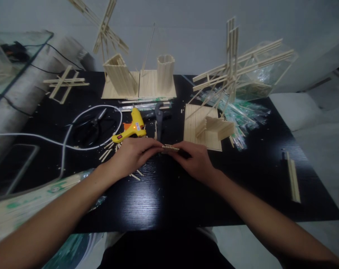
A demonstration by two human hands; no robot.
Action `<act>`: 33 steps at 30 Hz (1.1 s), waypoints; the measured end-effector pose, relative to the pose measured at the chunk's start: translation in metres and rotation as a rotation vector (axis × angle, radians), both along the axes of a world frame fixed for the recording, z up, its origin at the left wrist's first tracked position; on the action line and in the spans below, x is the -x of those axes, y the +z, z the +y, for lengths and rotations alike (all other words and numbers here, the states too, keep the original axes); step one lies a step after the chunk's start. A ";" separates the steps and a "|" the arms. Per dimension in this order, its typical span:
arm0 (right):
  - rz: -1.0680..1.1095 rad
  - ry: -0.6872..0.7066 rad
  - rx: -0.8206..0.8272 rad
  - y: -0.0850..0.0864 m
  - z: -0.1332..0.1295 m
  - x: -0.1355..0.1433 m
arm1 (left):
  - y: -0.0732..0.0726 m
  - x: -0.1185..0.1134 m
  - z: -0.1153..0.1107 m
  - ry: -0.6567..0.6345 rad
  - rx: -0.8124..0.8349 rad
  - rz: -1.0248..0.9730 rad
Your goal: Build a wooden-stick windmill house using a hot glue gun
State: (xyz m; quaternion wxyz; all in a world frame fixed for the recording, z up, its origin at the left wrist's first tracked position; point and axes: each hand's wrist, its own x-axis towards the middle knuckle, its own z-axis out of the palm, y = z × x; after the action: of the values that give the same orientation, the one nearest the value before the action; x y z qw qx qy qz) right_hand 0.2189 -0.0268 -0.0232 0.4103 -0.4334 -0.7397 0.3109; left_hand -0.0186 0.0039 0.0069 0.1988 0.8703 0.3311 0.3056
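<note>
Between my two hands, over the middle of the black table, is a small bundle of wooden sticks (170, 148) laid side by side, seen end-on. My left hand (134, 154) pinches its left end between thumb and fingers. On the other side, my right hand (194, 157) grips the right end the same way. Just beyond my left hand lies a yellow hot glue gun (133, 127) with a small orange light showing. Dark cutting pliers (159, 121) rest to its right. Short cut stick pieces (106, 154) are scattered beside and under my left hand.
Stick-built windmill parts stand at the back: a tapered tower (120, 76), a round tower (166, 73) and bladed frames (232, 73). A partly walled base (205, 127) sits right. Scissors (93, 125) lie inside a white cable loop (100, 106). Wrapped sticks (242, 112) pile behind.
</note>
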 end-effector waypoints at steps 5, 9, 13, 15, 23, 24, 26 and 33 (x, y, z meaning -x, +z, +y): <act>-0.015 -0.003 0.013 0.001 0.000 0.000 | -0.003 0.000 0.000 -0.001 0.007 -0.007; 0.000 -0.003 0.028 0.002 0.000 0.000 | -0.002 0.000 -0.001 0.009 0.014 -0.011; -0.011 -0.008 0.043 0.001 0.001 0.000 | -0.002 0.000 -0.001 0.006 0.020 -0.010; -0.005 -0.007 0.039 0.000 0.001 0.000 | -0.002 0.000 0.000 -0.009 0.034 0.001; 0.184 -0.089 0.242 0.001 0.000 0.002 | -0.001 -0.001 0.000 0.032 0.256 -0.069; 0.244 -0.086 0.305 0.001 0.001 0.001 | 0.000 -0.001 0.000 0.041 0.312 -0.087; 0.347 -0.072 0.411 0.002 0.003 0.000 | 0.001 -0.002 0.000 0.040 0.433 -0.129; 0.489 -0.003 0.596 0.004 0.007 -0.001 | 0.000 -0.007 -0.001 0.007 0.654 -0.237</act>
State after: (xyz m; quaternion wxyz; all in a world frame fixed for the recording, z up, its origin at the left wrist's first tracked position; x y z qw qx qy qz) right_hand 0.2197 -0.0201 -0.0191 0.4311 -0.4478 -0.4967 0.6057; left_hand -0.0120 0.0030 0.0065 0.5032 0.7178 0.3893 0.2828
